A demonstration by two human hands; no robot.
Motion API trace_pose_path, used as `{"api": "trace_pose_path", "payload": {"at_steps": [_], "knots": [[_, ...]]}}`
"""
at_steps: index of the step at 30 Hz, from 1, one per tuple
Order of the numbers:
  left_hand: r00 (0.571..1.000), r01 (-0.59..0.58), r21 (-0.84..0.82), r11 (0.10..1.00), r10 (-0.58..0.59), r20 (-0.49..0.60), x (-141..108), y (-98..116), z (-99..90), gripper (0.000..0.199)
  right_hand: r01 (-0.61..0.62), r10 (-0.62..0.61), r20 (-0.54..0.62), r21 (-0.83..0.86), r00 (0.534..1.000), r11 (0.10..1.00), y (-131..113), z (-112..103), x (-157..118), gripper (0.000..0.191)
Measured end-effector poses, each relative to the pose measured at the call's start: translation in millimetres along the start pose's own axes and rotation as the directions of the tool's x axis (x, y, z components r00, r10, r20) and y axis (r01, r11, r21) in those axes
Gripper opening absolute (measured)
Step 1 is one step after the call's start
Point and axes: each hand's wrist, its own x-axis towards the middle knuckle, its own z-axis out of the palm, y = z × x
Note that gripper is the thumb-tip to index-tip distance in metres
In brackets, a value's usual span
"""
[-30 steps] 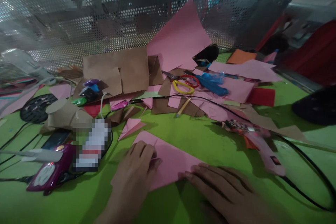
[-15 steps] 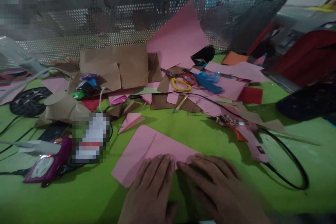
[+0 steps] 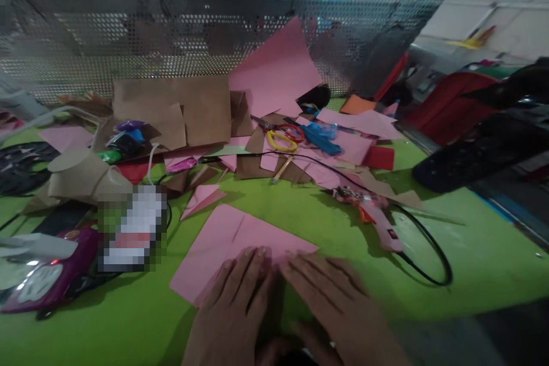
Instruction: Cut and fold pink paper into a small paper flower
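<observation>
On the green worktop [image 3: 480, 257], the left hand [image 3: 238, 297] and right hand [image 3: 332, 291] lie flat, fingers nearly together, on a pink paper sheet [image 3: 210, 254], creased but seemingly only partly folded.

Shows as plain pink paper [image 3: 214, 251], matte and straight-edged, narrowing to a point at the right. Lies nearly flat on the green worktop [image 3: 429, 240], near its front edge and well in from its right edge. Sits askew, one corner toward the back edge. Bears a short dark line near that corner, perhaps a crease. Is hidden along part of the near side.
</observation>
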Motion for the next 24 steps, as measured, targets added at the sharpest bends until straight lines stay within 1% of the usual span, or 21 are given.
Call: {"api": "trace_pose_path", "payload": {"at_steps": [2, 3, 6, 9, 12, 14, 17, 20, 24], "knots": [[0.999, -0.005, 0.000, 1.000, 0.005, -0.034, 0.6, -0.2, 0.6, 0.071, 0.053, -0.054, 0.048, 0.032, 0.997, 0.998, -6.0, 2.3, -0.3, 0.058], [0.999, -0.011, 0.003, 1.000, 0.012, -0.046, 0.7, -0.5, 0.9, 0.070, 0.050, -0.053, 0.070, 0.049, 0.996, 0.998, -7.6, 3.5, -0.6, 0.058], [0.998, -0.025, 0.008, 1.000, 0.025, -0.050, -0.2, -2.1, 1.9, 0.071, -0.031, 0.024, 0.097, 0.069, 0.995, 0.997, -5.3, 6.2, -4.3, 0.063], [0.999, -0.022, 0.000, 1.000, 0.022, -0.024, -3.2, -3.5, 2.2, 0.075, -0.107, 0.106, 0.059, 0.016, 0.993, 0.994, 5.3, 6.4, -11.6, 0.065], [1.000, -0.003, 0.008, 1.000, 0.003, 0.023, -8.7, -5.1, 0.3, 0.076, -0.139, 0.139, 0.005, -0.063, 0.990, 0.988, 16.1, 5.3, -17.6, 0.061], [0.999, 0.010, 0.023, 1.000, -0.011, 0.050, -14.0, -7.4, -2.8, 0.074, -0.139, 0.139, -0.016, -0.082, 0.990, 0.987, 20.5, 5.1, -19.0, 0.060], [0.998, -0.008, 0.064, 0.998, 0.003, 0.068, -24.7, -13.1, -8.5, 0.070, -0.125, 0.122, -0.036, -0.093, 0.992, 0.988, 24.1, 6.2, -18.2, 0.059], [0.998, -0.021, 0.117, 0.993, 0.014, 0.058, -38.2, -19.4, -13.6, 0.066, -0.100, 0.095, -0.049, -0.112, 0.994, 0.989, 26.9, 8.1, -17.3, 0.057], [0.999, 0.014, 0.153, 0.988, -0.020, 0.036, -56.6, -24.9, -19.5, 0.057, -0.066, 0.057, -0.065, -0.146, 0.996, 0.987, 30.4, 10.5, -17.6, 0.056]]}}
